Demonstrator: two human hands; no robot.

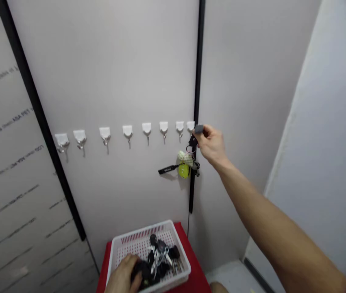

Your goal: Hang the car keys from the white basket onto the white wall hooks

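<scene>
At the right end of a row of white wall hooks (pixel 127 131), my right hand (pixel 212 142) pinches a dark grey piece (pixel 199 129). Just below it hangs a bunch with a yellow-green charm (pixel 183 171), a pale patterned charm (pixel 185 158) and a black tag (pixel 167 169); whether the hook bears it is hidden by my fingers. Down in the white basket (pixel 116 248), my left hand (pixel 124 274) curls round a black item (pixel 142 268), at the left of a pile of keys (pixel 163 254).
The basket stands on a red surface (pixel 195 260) against the light wall panel. Black vertical strips (pixel 201 40) run along the panel joints. A printed panel (pixel 17 162) is at the left, a pale wall (pixel 328 142) at the right.
</scene>
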